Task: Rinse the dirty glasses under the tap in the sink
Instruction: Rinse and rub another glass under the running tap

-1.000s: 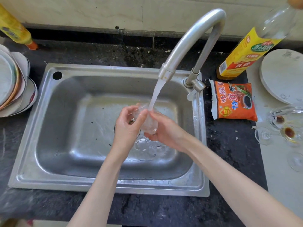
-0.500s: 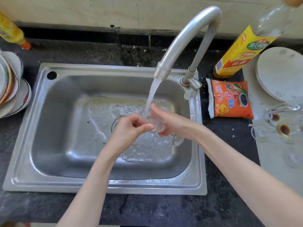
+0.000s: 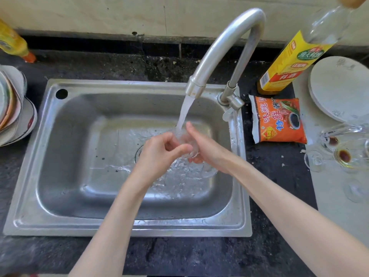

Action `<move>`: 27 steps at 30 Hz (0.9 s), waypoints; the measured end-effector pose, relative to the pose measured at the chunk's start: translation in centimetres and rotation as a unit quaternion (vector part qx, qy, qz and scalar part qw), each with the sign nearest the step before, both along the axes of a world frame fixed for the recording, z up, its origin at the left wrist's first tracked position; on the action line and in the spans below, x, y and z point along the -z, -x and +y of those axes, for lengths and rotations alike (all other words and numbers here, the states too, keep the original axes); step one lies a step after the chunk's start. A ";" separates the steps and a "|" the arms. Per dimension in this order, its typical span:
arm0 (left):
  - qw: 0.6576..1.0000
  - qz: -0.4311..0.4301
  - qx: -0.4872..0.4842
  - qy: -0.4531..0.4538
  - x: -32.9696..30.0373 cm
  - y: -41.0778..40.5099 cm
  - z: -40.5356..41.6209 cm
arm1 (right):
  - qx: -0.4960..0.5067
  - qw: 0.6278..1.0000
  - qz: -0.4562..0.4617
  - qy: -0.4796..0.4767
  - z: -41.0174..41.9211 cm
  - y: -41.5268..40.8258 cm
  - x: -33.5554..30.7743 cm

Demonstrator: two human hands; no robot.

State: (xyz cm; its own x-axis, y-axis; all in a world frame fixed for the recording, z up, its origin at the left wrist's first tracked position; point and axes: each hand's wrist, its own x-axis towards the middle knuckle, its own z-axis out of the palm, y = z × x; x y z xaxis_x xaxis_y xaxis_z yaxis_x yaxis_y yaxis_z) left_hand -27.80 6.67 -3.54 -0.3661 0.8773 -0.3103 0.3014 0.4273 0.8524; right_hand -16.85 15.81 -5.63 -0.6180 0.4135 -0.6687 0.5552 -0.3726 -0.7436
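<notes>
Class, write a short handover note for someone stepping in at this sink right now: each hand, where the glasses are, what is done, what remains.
Left hand: thumb and fingers curled on the small clear glass.
Right hand: cups the same glass from the other side.
The glass sits under the running curved steel tap, above the steel sink.
Done: one rinse under way.
Left: brown-stained clear glasses wait on the pale counter at right.

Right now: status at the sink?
Left hand and right hand both gripping glass under running tap. Dirty glasses waiting right. Nothing blocking.
</notes>
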 end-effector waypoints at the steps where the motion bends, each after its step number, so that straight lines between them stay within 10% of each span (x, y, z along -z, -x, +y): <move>1: 0.998 -0.018 0.056 0.005 -0.2 0.2 -0.1 | -0.001 0.998 -0.017 -0.053 0.0 0.0 -0.1; 5: 0.951 -0.159 0.257 0.060 -0.7 0.9 -1.0 | 0.006 0.995 -0.075 -0.063 0.5 -0.4 -0.1; 13: 0.997 0.065 0.028 -0.037 0.6 0.0 -0.4 | -0.026 0.998 0.011 -0.057 -0.2 -0.1 -0.3; 18: 0.985 -0.095 0.146 -0.008 -0.1 1.7 -1.2 | 0.002 1.000 0.012 -0.017 0.2 0.3 0.0; 27: 1.000 0.008 0.018 -0.025 0.1 0.8 -0.5 | 0.022 0.995 0.046 -0.083 -0.1 0.5 0.0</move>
State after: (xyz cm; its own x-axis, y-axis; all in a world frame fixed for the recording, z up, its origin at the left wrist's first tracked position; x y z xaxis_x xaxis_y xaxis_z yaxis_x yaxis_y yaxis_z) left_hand -28.58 6.21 -3.59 -0.3377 0.9043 -0.2612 0.3293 0.3735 0.8672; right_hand -17.33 15.73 -5.60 -0.6520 0.5416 -0.5306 0.4681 -0.2630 -0.8436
